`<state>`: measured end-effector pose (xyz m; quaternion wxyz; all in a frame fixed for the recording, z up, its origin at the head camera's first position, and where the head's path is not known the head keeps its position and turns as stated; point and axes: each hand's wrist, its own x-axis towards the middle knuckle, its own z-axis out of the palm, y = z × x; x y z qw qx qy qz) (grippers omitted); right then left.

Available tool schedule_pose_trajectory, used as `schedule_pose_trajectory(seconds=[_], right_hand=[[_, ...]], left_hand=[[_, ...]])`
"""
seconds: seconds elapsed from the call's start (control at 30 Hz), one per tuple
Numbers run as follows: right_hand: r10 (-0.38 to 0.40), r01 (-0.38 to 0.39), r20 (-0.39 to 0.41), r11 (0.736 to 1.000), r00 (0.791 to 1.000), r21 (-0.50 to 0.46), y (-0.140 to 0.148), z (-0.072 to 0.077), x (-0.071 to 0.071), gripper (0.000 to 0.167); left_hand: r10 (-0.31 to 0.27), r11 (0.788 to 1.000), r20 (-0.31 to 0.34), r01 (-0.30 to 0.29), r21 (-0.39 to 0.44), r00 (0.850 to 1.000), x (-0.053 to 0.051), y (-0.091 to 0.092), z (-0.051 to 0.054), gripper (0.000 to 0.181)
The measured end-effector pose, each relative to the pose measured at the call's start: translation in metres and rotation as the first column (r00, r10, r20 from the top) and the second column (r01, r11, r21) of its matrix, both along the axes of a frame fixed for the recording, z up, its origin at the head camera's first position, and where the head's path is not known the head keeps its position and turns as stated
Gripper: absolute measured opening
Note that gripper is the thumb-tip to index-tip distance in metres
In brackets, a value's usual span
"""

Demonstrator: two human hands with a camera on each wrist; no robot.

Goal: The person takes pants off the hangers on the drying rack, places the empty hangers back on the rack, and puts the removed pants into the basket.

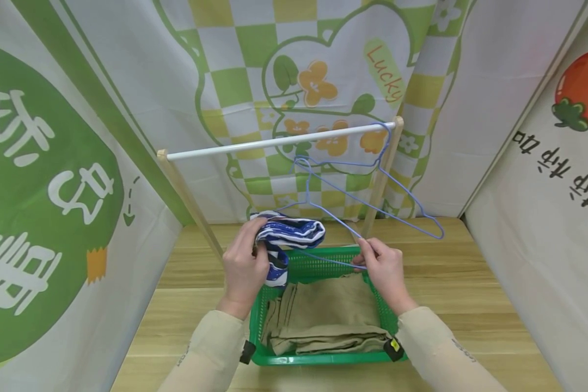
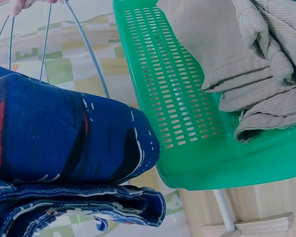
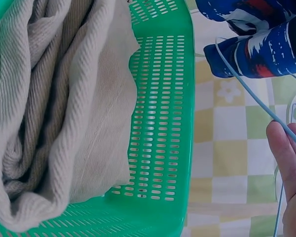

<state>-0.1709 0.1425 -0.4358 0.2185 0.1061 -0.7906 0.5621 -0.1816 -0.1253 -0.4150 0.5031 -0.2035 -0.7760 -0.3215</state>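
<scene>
My left hand (image 1: 245, 261) grips a folded blue-and-white patterned garment (image 1: 291, 231), thumb in front and fingers behind. This garment (image 2: 103, 133) looks like printed denim in the left wrist view, with red and black patches. A blue wire hanger (image 1: 308, 188) reaches behind or into it, its left part hidden there. My right hand (image 1: 384, 267) pinches the hanger's right end between thumb and fingers. Below both hands stands a green perforated basket (image 1: 333, 358) with folded khaki clothing (image 1: 333, 302) inside.
A second blue hanger (image 1: 389, 140) hangs at the right end of a white rail (image 1: 274, 142). Wooden posts (image 1: 188, 198) hold up the rail behind the basket. The wooden tabletop (image 1: 470, 305) is bounded by printed curtains (image 1: 245, 49) at the back and sides.
</scene>
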Motion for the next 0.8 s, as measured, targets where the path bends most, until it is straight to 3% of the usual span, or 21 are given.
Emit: schedule_pose_trajectory(seconds=[0.53,0.7,0.8], right_hand=[[-0.024,0.024,0.015,1.000,1.000,0.000,0.007,-0.005,-0.002,0.021],[-0.034,0.033,-0.018,0.999,0.999,-0.033,0.012,-0.008,-0.005,0.021],[-0.034,0.033,-0.099,0.999,0.994,-0.016,0.017,-0.019,-0.012,0.021]], left_hand=[[-0.005,0.999,-0.034,0.006,0.032,0.999,-0.001,0.000,0.004,0.041],[-0.007,0.999,-0.039,0.008,0.032,0.999,-0.001,-0.001,0.003,0.041],[-0.001,1.000,-0.041,0.002,0.031,0.999,-0.001,-0.002,0.002,0.040]])
